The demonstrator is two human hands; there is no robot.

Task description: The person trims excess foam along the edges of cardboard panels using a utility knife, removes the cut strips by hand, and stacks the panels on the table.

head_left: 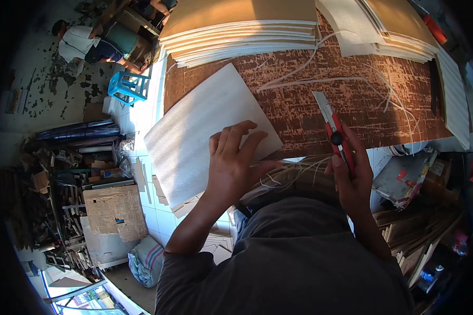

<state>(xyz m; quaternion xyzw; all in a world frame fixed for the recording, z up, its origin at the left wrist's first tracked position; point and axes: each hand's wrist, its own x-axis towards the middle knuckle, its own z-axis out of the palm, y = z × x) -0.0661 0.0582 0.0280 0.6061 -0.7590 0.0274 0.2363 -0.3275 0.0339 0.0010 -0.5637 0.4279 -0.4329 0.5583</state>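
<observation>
My right hand is wrapped round a red box cutter with a black slider knob. Its blade is out and points away from me, above the scratched brown tabletop. A white foam sheet lies at an angle across the table's front left, its left part sticking out past the edge. Over the sheet's near right part is my left hand, fingers apart and slightly bent. Whether its fingertips press on the foam, I cannot tell. Thin white foam strips lie curled on the table beyond the blade.
A stack of brown boards with white foam layers stands at the table's back, and another stack at back right. More thin strips hang by my waist. Leftward are a blue stool, another person and piled scrap wood.
</observation>
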